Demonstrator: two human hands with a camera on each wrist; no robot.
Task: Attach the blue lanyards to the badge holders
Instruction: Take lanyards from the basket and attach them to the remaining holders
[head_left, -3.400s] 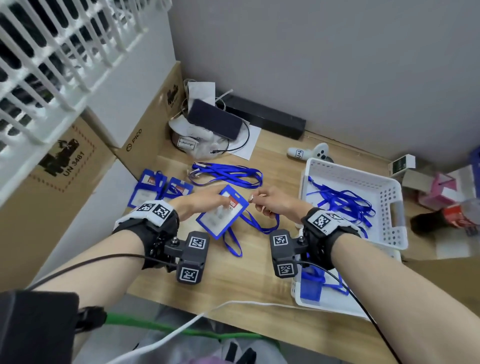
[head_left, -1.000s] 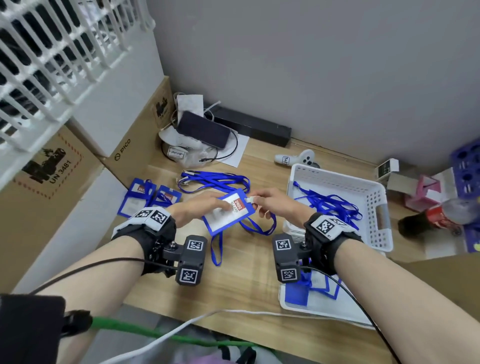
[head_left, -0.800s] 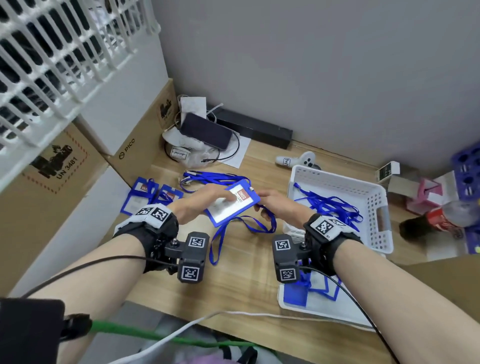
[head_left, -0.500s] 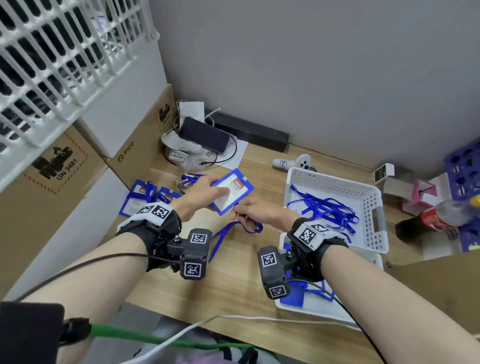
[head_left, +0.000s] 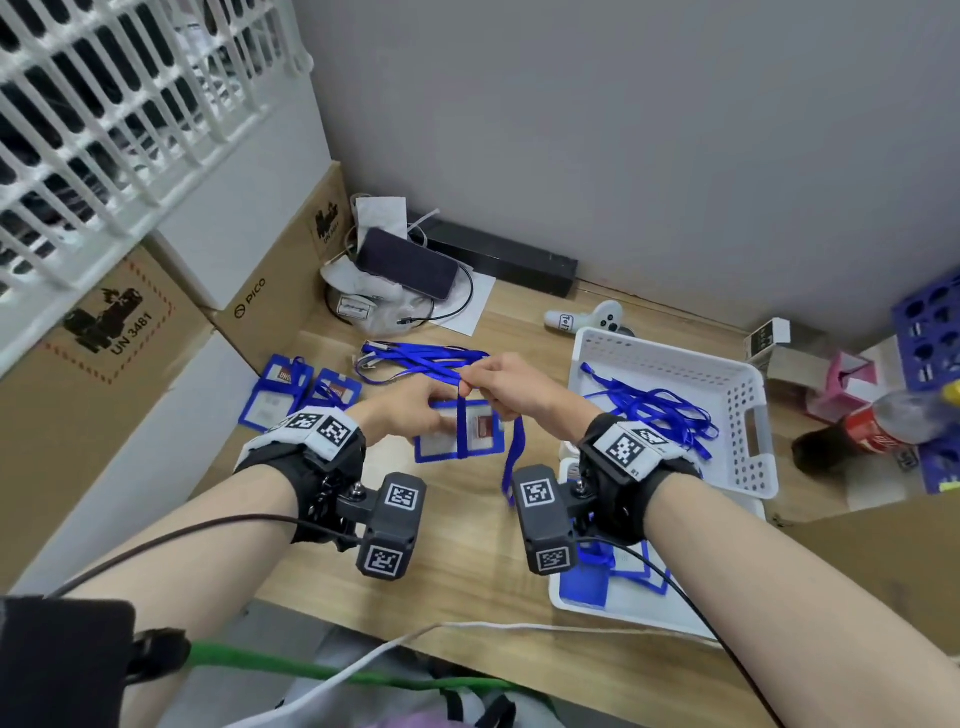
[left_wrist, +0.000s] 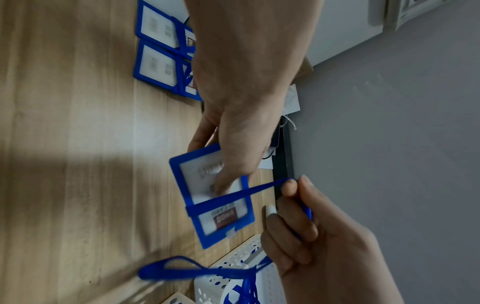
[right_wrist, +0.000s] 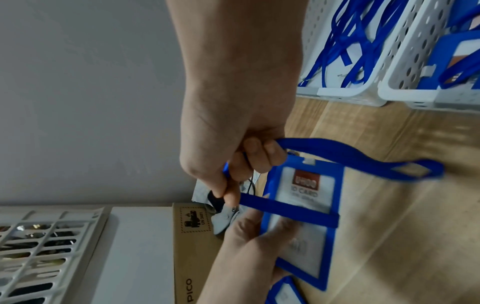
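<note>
A blue-framed badge holder (head_left: 460, 437) with a red-labelled card sits just above the wooden table, gripped at its left end by my left hand (head_left: 434, 418), thumb on its clear face (left_wrist: 215, 195). A blue lanyard (head_left: 516, 457) is wrapped across the holder's middle (right_wrist: 291, 211). My right hand (head_left: 466, 383) pinches the strap above the holder's far edge and holds it taut (left_wrist: 262, 188). The rest of the lanyard loops down to the right (right_wrist: 363, 160). Where the lanyard joins the holder is hidden.
Two badge holders (head_left: 298, 396) with straps lie at the left beside cardboard boxes (head_left: 270, 296). Loose lanyards (head_left: 415, 361) lie behind my hands. A white basket (head_left: 756, 457) at right holds more lanyards; a front tray (head_left: 571, 605) holds holders. A cola bottle (head_left: 878, 434) lies far right.
My left hand has brought the badge holder down from its raised tilt to lie flat near the table. My right hand has risen and pulled the strap across the holder's face.
</note>
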